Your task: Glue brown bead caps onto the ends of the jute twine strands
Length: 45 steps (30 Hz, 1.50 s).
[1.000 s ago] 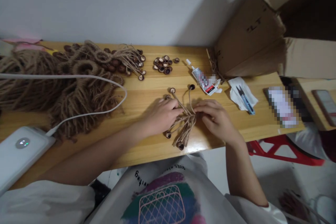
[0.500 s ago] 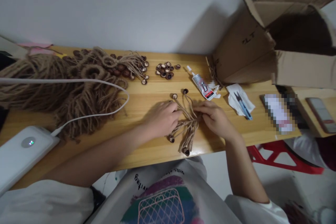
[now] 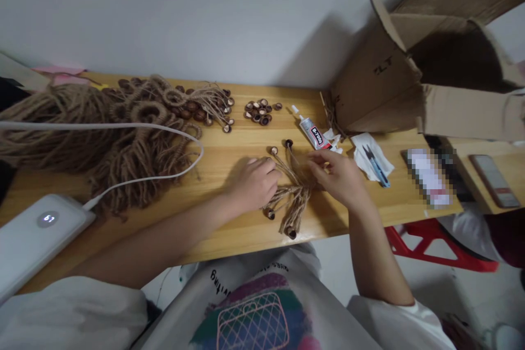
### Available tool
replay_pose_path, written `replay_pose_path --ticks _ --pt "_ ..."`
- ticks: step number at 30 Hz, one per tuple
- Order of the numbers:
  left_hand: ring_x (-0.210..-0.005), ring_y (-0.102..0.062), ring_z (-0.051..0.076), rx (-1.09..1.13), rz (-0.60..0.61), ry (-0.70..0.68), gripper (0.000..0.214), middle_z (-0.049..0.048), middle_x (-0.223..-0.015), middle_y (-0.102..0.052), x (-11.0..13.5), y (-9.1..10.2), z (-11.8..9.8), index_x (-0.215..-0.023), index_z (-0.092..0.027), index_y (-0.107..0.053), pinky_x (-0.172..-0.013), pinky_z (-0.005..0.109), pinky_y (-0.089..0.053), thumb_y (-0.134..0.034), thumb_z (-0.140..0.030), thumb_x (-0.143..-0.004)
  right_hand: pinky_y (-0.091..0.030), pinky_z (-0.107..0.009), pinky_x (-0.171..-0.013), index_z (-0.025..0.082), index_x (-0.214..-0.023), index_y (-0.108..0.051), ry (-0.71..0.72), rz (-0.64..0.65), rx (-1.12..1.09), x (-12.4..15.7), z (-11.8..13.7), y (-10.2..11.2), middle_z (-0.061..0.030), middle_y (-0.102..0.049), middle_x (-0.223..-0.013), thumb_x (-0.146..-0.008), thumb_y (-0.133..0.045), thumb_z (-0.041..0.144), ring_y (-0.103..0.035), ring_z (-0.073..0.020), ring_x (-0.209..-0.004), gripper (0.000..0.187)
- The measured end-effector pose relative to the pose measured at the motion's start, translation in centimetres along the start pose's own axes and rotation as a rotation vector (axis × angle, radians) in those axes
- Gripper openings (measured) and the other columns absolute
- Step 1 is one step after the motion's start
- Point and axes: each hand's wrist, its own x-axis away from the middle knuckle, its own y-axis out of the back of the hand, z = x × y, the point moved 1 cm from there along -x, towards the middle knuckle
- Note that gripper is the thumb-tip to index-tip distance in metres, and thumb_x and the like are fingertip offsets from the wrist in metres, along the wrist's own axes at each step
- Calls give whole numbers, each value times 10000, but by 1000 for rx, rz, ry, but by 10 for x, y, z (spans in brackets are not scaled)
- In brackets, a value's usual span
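Note:
A bundle of jute twine point(image 3: 300, 197) lies spread on the table, with dark brown nutshell caps on some of its ends. One nutshell cap point(image 3: 291, 232) is at the near end and another point(image 3: 289, 143) at the far end. My left hand point(image 3: 257, 183) rests at the bundle's left side, its fingers curled round the twine strands. On the other side my right hand point(image 3: 337, 176) hovers just over the table, thumb and fingertips pinched together. Whatever is in that pinch, if anything, is too small to make out. Beyond it lies a glue tube point(image 3: 315, 134) marked B-7000.
A pile of twine tassels point(image 3: 139, 158) covers the left, crossed by a white cable point(image 3: 164, 127) from a power bank point(image 3: 53, 235). Loose nutshells point(image 3: 258, 110) lie at the back. Blue snips point(image 3: 377, 168) sit on white paper beside a cardboard box point(image 3: 369, 87).
My right hand has come away from the middle of the twine bundle, up and slightly right. My left hand has stayed nearly in place. The view has shifted slightly.

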Motion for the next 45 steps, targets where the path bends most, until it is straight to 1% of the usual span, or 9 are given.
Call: replay_pose_path --ticks 4,7,9,14,20,30,34,38,45 --pt "-1009 -578 240 85 -65 -95 263 100 -1046 -668 2 -2 -1 -1004 -151 -664 -849 395 -423 -444 -255 -905 -459 -279 -665 168 -1070 -645 -10 90 16 2 9 -5 -32 -688 -787 -755 -644 243 -639 -191 -724 324" --pt "-1263 -466 262 100 27 -247 480 131 -1340 -555 3 -6 -3 -1257 -112 -547 -1031 419 -348 -452 -437 -916 -456 -290 -711 157 -1068 -637 1 60 69 1 9 -10 -55 -677 -896 -721 -623 137 -629 -204 -805 348" --pt "-1326 -414 268 77 114 -286 604 144 -1399 -503 4 -9 -4 -1310 -84 -500 -1094 412 -296 -442 -531 -907 -449 -295 -723 149 -970 -663 19 62 124 1 9 -13 -66 -657 -914 -725 -581 97 -612 -208 -820 263" --pt "-1257 -489 279 51 122 -287 620 149 -1309 -582 2 -10 -4 -1246 -56 -554 -1090 401 -316 -413 -559 -912 -428 -317 -750 148 -822 -706 28 94 267 -1 11 -17 -78 -623 -826 -805 -538 152 -576 -221 -811 168" --pt "-1122 -572 268 69 42 -312 514 121 -1158 -670 2 -10 -4 -1140 -74 -616 -1015 399 -386 -455 -505 -910 -426 -312 -786 143 -906 -711 -13 82 275 -18 15 -26 -88 -632 -872 -830 -600 243 -576 -225 -856 167" --pt "-1072 -590 253 136 -2 -350 464 113 -1114 -691 3 -8 -4 -1123 -94 -624 -970 415 -403 -463 -476 -915 -433 -291 -791 166 -974 -717 83 159 253 -34 23 -28 -82 -625 -894 -793 -598 150 -582 -211 -862 217" --pt "-1122 -575 245 166 15 -329 438 108 -1170 -669 1 -3 -5 -1135 -120 -615 -981 416 -402 -490 -470 -905 -442 -300 -772 175 -912 -706 136 35 192 -42 7 -13 -76 -639 -884 -846 -566 236 -582 -204 -834 167" --pt "-1158 -565 236 182 -1 -290 427 108 -1200 -654 0 1 -5 -1158 -140 -606 -1011 412 -414 -477 -464 -912 -440 -367 -789 140 -1022 -674 60 -183 362 -62 -16 5 -124 -646 -929 -837 -590 297 -563 -266 -876 258" --pt "-1258 -486 264 169 -136 24 357 146 -1260 -605 0 4 0 -1177 -142 -601 -1034 457 -432 -474 -350 -915 -443 -379 -775 129 -1024 -638 -12 -138 394 -77 -26 -13 -145 -639 -931 -805 -586 230 -569 -285 -882 247"
